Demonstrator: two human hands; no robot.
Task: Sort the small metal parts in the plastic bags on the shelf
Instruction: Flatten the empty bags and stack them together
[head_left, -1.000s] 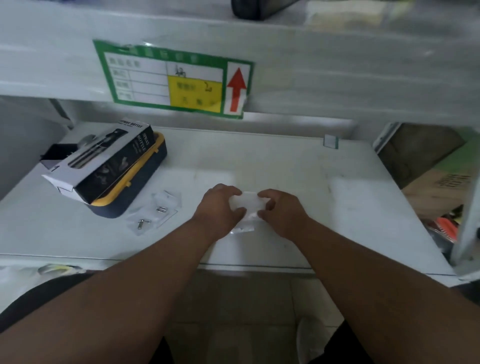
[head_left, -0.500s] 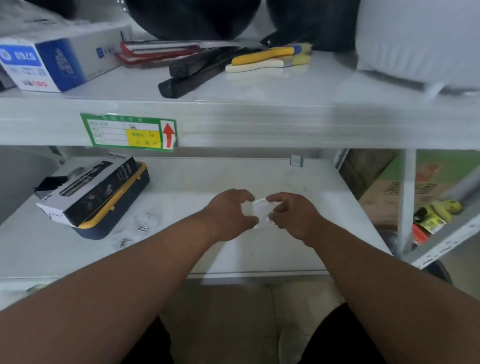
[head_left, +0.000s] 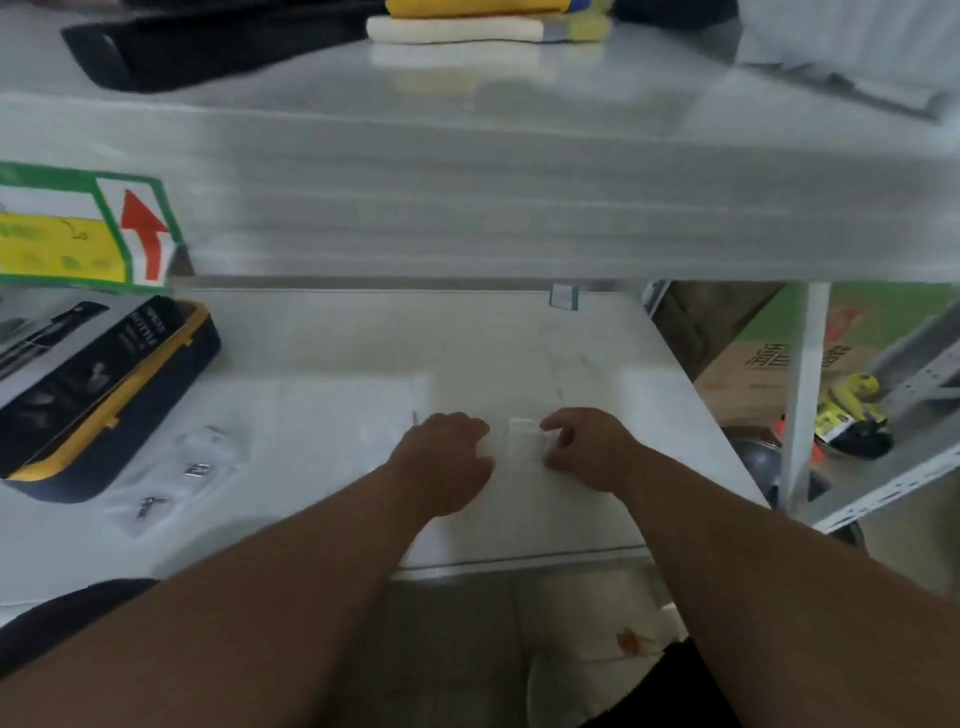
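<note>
A small clear plastic bag (head_left: 522, 441) is held between my two hands just above the white shelf (head_left: 332, 415). My left hand (head_left: 441, 457) pinches its left edge with curled fingers. Fingers and thumb of my right hand (head_left: 587, 447) pinch the bag's right edge. What the bag holds is too blurred to tell. To the left, two more clear bags lie flat on the shelf: one (head_left: 202, 462) with small metal parts (head_left: 196, 470), and one (head_left: 140, 512) with a small metal part (head_left: 148, 505).
A black-and-white box (head_left: 67, 364) lies on a dark blue and yellow case (head_left: 135, 415) at the shelf's left. The upper shelf's front (head_left: 519, 208), with a green label (head_left: 78, 228), hangs close overhead. A grey upright (head_left: 802, 395) and cartons stand right.
The view has swung nearer and to the right. My hands have moved slightly apart, with the bag stretched between them; the bags at left have not moved.
</note>
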